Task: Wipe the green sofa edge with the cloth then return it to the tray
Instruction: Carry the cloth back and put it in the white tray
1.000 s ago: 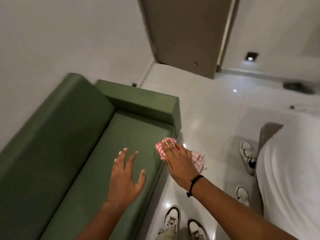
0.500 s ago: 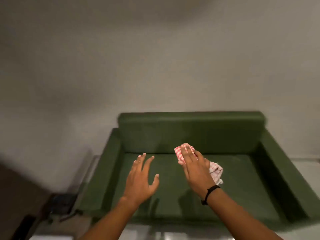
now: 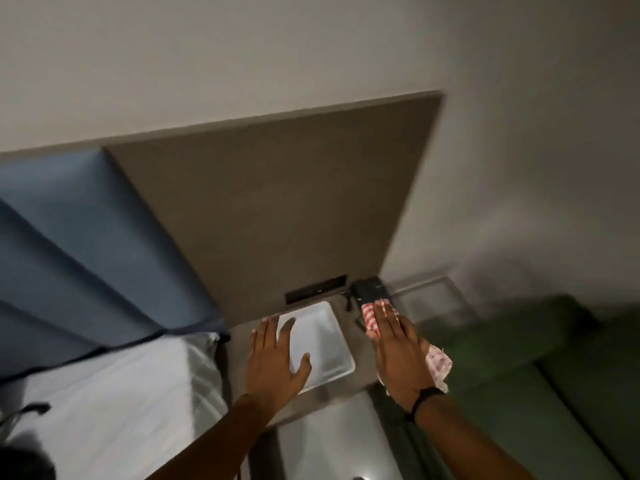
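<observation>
My right hand (image 3: 398, 351) holds a red-and-white checked cloth (image 3: 438, 363) under its palm and fingers; the cloth sticks out past the fingertips and past the wrist side. It hovers just right of a white rectangular tray (image 3: 332, 355) on a small grey bedside surface. My left hand (image 3: 273, 358) is spread open, palm down, over the tray's left part, holding nothing. The green sofa (image 3: 554, 368) lies to the right, blurred.
A grey panel (image 3: 277, 209) rises behind the tray, with a dark slot at its base. A black remote (image 3: 369, 289) lies beyond my right fingertips. A blue padded headboard (image 3: 86, 254) and white bedding (image 3: 110, 403) fill the left. Shiny floor shows below.
The view has swung left from the sofa to the bedside surface. Both hands came along, so the cloth in my right hand is now beside the tray instead of over the sofa seat.
</observation>
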